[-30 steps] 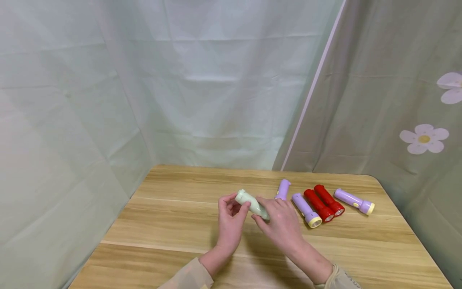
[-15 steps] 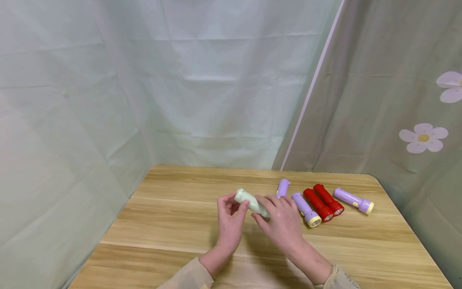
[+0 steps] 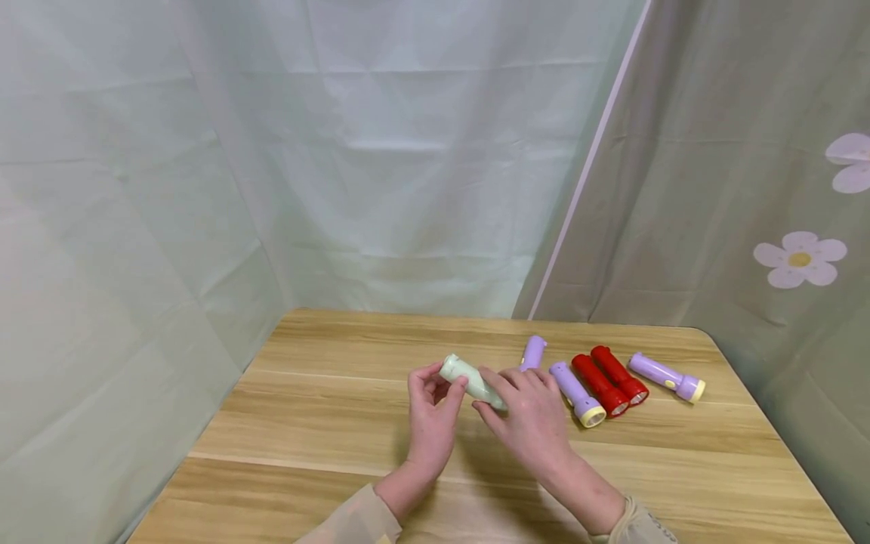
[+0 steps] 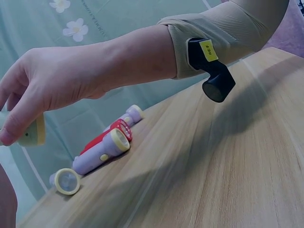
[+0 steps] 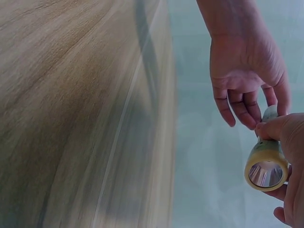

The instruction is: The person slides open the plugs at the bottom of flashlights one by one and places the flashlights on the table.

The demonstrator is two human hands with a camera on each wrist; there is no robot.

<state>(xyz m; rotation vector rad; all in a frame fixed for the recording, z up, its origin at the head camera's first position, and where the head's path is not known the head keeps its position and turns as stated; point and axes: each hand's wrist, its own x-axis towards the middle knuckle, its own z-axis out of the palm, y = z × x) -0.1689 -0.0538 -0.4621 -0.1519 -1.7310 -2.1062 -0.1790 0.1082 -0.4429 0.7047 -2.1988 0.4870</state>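
A pale green flashlight (image 3: 472, 381) is held up over the wooden table by both hands, its tail end pointing up and to the left. My left hand (image 3: 431, 431) pinches the tail end between thumb and fingers. Around the head end my right hand (image 3: 533, 419) is curled, hiding most of it in the head view. The right wrist view shows the cream-yellow head ring (image 5: 267, 156) and reflector facing that camera, with the right hand (image 5: 294, 142) gripping beside it. In the left wrist view the right hand (image 4: 61, 76) holds the flashlight's yellow-rimmed end.
Right of the hands lie purple flashlights (image 3: 576, 394) with yellow rims and two red flashlights (image 3: 601, 385) side by side. Another purple flashlight (image 3: 666, 376) lies farther right. One more purple flashlight (image 3: 533, 352) is partly behind the right hand. Curtains (image 3: 421, 189) hang behind the table (image 3: 326, 423).
Both hands and the green flashlight have shifted very slightly left in the head view. The grip looks the same, and the flashlights on the table stay where they were.
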